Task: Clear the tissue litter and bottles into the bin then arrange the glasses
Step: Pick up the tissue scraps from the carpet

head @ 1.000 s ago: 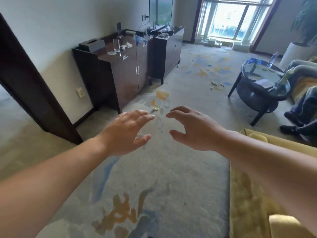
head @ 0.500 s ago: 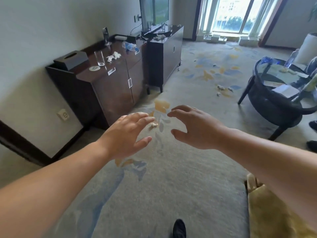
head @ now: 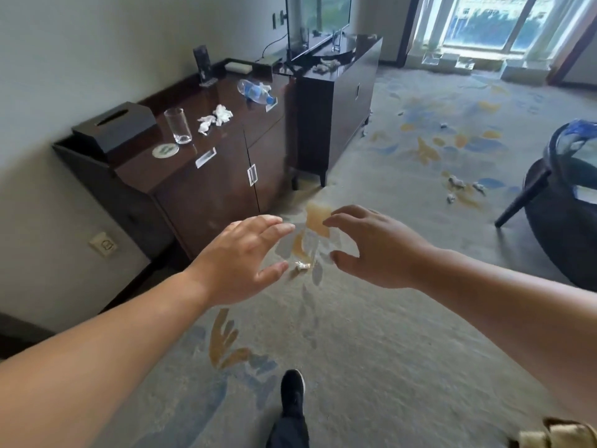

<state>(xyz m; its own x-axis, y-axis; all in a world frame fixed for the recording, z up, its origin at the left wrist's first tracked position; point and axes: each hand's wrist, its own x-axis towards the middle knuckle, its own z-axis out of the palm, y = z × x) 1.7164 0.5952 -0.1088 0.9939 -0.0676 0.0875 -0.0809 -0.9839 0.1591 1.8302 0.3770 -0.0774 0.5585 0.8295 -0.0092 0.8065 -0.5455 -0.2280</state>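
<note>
A person's left hand (head: 240, 253) and right hand (head: 376, 250) reach forward, palms facing, fingers spread and curled, grasping nothing; a small tissue scrap (head: 302, 267) lies on the carpet (head: 371, 334) below the gap between them, slightly nearer the left thumb; more tissues (head: 215, 118), a toppled bottle (head: 256, 91) and a glass (head: 178, 126) sit on the cabinet (head: 206, 185) ahead-left.

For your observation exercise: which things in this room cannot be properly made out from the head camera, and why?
- Round table: cut off by the right edge, so its contents are unclear.
- Bin: none in view.
- Small tissue scrap on the carpet: partly hidden between the left hand and right hand.
- Floor litter near the table: too small to identify.
- Items by the window: washed out by glare.
</note>
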